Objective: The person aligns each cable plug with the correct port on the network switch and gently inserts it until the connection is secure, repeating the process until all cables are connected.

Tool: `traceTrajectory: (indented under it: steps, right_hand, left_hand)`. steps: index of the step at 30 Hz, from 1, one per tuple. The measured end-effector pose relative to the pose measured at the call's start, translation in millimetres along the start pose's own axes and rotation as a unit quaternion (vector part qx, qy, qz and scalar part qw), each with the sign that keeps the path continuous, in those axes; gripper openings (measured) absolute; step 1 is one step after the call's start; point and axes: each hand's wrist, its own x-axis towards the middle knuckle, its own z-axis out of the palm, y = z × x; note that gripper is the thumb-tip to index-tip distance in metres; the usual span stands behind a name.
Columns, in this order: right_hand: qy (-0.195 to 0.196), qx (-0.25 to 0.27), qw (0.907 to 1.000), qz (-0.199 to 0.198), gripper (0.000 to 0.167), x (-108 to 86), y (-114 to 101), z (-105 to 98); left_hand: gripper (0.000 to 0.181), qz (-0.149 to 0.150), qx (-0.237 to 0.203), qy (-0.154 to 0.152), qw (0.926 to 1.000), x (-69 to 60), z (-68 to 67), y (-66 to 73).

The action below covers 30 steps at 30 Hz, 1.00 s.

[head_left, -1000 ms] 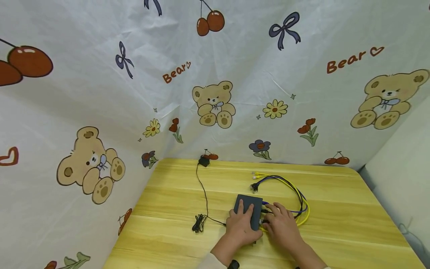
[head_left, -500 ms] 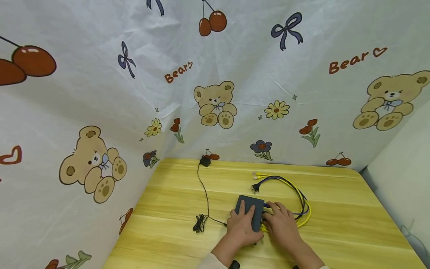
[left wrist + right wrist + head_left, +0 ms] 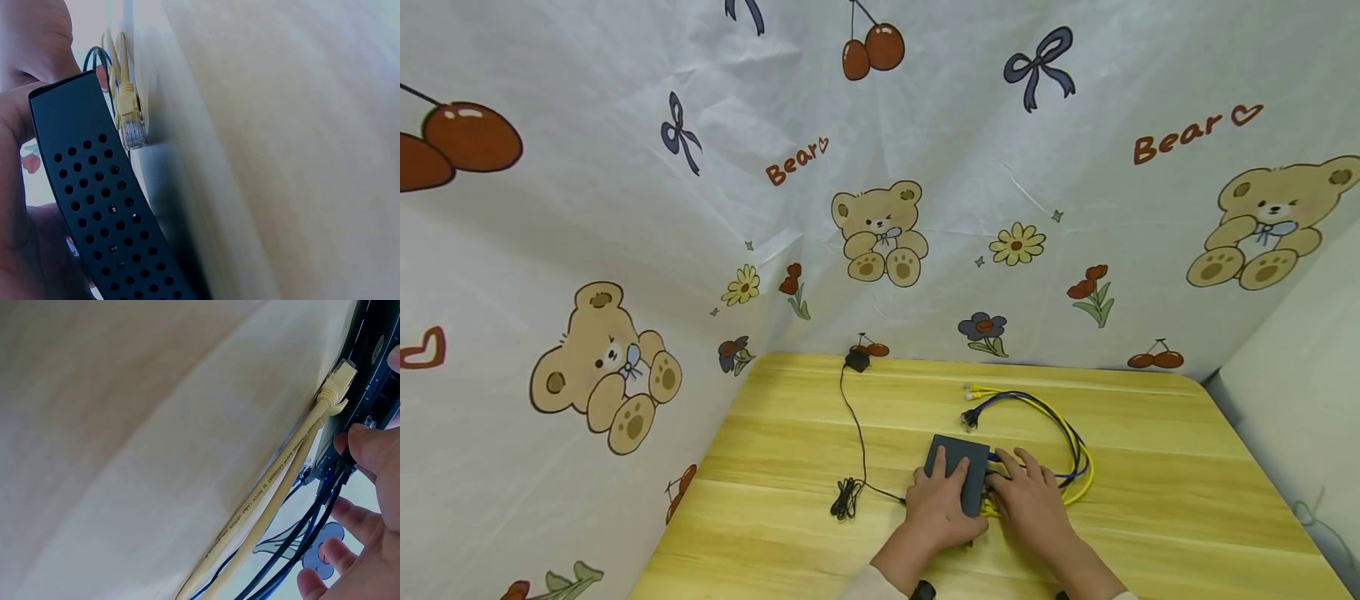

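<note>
A dark, flat network switch [image 3: 974,460] lies on the table with vent holes along its near side [image 3: 94,187]. My left hand [image 3: 940,510] holds it, two fingers spread over the top and the thumb at its near right corner. My right hand [image 3: 1032,502] is at the port side, where thumb and finger pinch the plug end of a black network cable [image 3: 306,519] at a port. The fingers partly hide the plug, so how deep it sits cannot be told. Beside it are yellow network cables [image 3: 269,481] with a clear-tipped plug and a blue cable plug [image 3: 995,457].
The cables loop to the right, their black and blue far plugs [image 3: 970,418] and yellow far plugs [image 3: 974,392] lying behind the switch. A thin power lead runs left from the switch to a bundled coil [image 3: 846,497] and a black adapter [image 3: 857,360]. Printed cloth [image 3: 940,308] hangs behind.
My right thumb has moved slightly away from me along the port side, onto the black cable's plug. My left hand stays on the switch. The view shifts a little.
</note>
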Motion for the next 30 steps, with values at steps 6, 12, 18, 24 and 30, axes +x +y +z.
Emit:
traceTrajectory:
  steps: [6,12,18,24,30]
  right_hand:
    - [0.026,0.007,0.9995,-0.016,0.023,-0.1,2.4,1.8]
    - [0.018,-0.01,0.9992,-0.035,0.025,0.4,2.8,3.7]
    - [0.01,-0.019,0.9993,-0.031,0.022,1.1,-0.9,1.5]
    - [0.017,-0.027,0.9993,-0.018,0.014,3.2,-6.4,-2.1]
    - [0.0,-0.02,0.9996,-0.022,0.015,2.4,-7.4,-3.1]
  left_hand:
    - [0.093,-0.003,0.0,0.001,1.0,0.0,-1.6,-0.7]
    - [0.094,-0.005,0.005,0.004,1.0,0.4,-1.9,-1.1]
    - [0.094,-0.011,0.009,0.002,0.9999,0.6,-1.7,-0.6]
    - [0.093,-0.009,0.013,0.001,0.9999,0.1,-1.2,0.8]
    - [0.093,-0.011,0.021,-0.006,0.9997,1.1,2.2,0.4]
